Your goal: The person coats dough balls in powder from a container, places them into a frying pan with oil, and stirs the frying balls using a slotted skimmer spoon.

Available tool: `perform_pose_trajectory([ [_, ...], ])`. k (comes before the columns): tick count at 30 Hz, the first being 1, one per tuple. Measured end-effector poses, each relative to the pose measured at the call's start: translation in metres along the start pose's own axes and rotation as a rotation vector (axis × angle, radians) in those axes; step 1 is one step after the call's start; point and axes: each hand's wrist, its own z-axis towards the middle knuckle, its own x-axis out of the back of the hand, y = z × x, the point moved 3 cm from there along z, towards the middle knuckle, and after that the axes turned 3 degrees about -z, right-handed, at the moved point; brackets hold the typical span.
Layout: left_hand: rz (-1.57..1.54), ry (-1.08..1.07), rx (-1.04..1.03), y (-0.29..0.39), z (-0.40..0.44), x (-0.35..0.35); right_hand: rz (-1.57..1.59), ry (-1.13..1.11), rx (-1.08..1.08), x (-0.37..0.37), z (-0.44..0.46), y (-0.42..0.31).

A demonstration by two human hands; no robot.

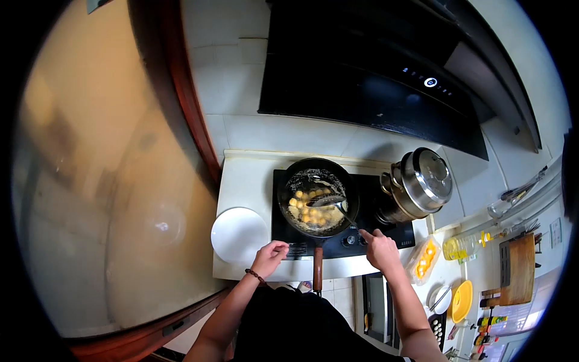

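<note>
My right hand grips the handle of a slotted spatula, index finger laid along it. The spatula's dark, perforated head is over the wok, above several round yellow balls in foamy, bubbling oil. The wok sits on the left burner, with its brown wooden handle pointing towards me. My left hand, with a beaded bracelet at the wrist, hovers at the front edge of the stove. Its fingers are curled together and nothing shows in them. Left of the stove lies a white plate.
A lidded steel steamer pot occupies the right burner of the black stove. The range hood hangs above. To the right are a pack of orange items, an oil bottle, a yellow basin and a knife block.
</note>
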Motion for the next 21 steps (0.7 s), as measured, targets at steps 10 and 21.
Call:
perform_pose_trajectory([
  [10,0.041,-0.065,-0.03,0.007,0.014,-0.011,0.022,0.036,-0.088,-0.009,-0.01,-0.001],
  [21,0.05,-0.103,0.026,0.01,0.014,-0.018,0.135,0.089,-0.125,-0.031,-0.016,0.002],
])
